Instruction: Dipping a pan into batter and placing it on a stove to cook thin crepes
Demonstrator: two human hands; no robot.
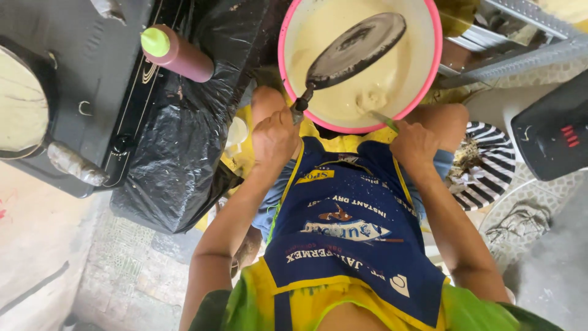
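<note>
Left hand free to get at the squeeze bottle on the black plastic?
Probably not as things stand. The left hand is closed on the handle of the round flat pan held over the batter basin. The path to the squeeze bottle itself looks unobstructed.

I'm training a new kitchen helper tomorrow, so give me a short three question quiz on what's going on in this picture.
1. True or false: the flat round pan is held over the pink-rimmed basin of pale batter.
2. Which hand grips the pan's handle? A) left hand B) right hand
3. Fill in: the squeeze bottle lying on the black plastic sheet has a ____ cap.

Key
1. True.
2. A; the right hand holds a green-handled utensil that dips into the batter.
3. Green.
</note>
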